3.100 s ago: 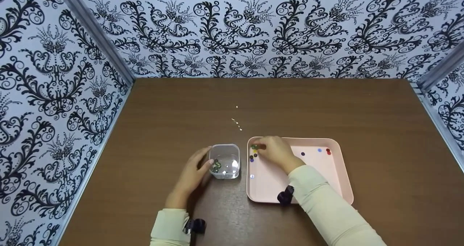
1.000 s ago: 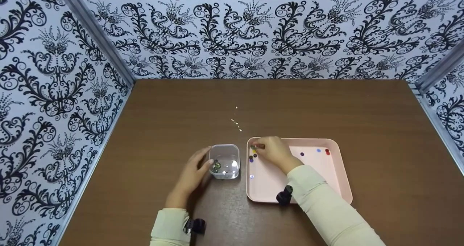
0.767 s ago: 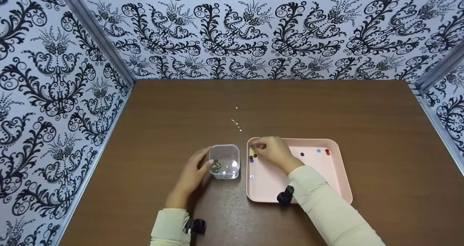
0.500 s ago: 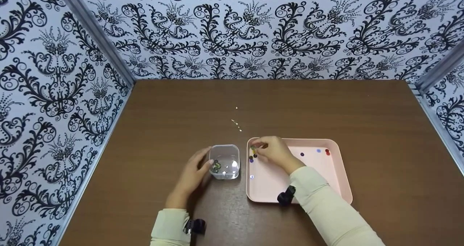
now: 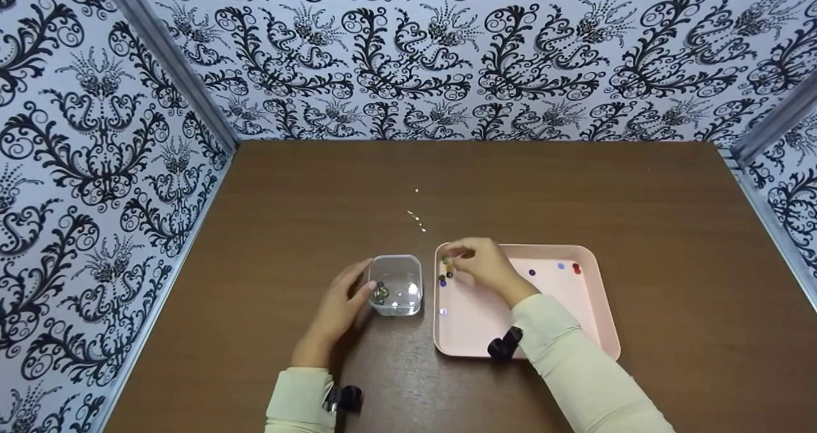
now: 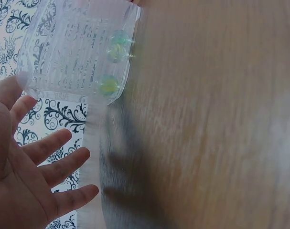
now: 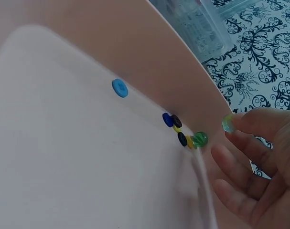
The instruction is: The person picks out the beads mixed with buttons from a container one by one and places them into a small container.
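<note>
My left hand [image 5: 338,308] is beside the clear plastic box [image 5: 396,255], thumb and index finger touching its left side. In the left wrist view its fingers are spread and fairly straight. Glass marbles with green and yellow [image 6: 109,85] lie in the box. Over the far left corner of the pink tray [image 5: 609,331], my right hand [image 5: 488,264] pinches a clear greenish marble [image 7: 228,123] between thumb and index fingertip. Below it, a green marble [image 7: 200,139] sits in the corner against yellow and black buttons [image 7: 182,139].
Along the tray's left wall lie a dark blue button [image 7: 167,119] and a light blue button [image 7: 120,88]. Red buttons [image 5: 577,268], another light blue button [image 5: 561,265] and a dark one [image 5: 532,272] are near the far wall. Patterned panels [image 5: 408,56] surround the brown table [image 5: 306,197].
The right hand's fingers have shifted slightly at the tray corner and now show a marble between them, a little above the tray floor. The left hand and box have stayed in place.
</note>
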Motion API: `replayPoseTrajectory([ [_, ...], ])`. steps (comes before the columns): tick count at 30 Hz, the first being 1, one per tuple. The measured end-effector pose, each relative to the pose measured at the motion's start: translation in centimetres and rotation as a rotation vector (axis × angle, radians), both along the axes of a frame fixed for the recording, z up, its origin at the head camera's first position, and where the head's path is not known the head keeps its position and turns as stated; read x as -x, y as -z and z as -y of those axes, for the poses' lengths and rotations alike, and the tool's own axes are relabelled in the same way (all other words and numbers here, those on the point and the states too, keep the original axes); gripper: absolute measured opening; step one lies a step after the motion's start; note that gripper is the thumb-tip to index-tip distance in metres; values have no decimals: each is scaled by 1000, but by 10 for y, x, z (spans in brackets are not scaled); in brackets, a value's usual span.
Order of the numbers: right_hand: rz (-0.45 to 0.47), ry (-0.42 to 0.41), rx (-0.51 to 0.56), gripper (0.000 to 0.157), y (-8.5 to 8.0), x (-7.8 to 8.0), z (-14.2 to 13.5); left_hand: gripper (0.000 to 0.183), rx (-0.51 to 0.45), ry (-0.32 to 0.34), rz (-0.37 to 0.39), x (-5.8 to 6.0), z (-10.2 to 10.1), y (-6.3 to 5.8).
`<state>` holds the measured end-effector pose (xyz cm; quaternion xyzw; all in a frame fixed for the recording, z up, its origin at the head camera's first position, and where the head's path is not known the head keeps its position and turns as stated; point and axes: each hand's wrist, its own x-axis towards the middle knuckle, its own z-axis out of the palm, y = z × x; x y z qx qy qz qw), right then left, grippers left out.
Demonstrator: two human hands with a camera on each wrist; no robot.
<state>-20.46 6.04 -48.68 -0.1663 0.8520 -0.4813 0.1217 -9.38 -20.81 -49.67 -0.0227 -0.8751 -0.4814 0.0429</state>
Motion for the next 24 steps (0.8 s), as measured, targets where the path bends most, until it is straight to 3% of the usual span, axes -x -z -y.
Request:
replayPoseTrajectory([
  [14,40,20,103,24,-4,-1,1,44,-8,4,-16,1,-1,0],
  [24,80,102,115,26,-9,0,2,43,-8,-12,5,1,-1,2],
])
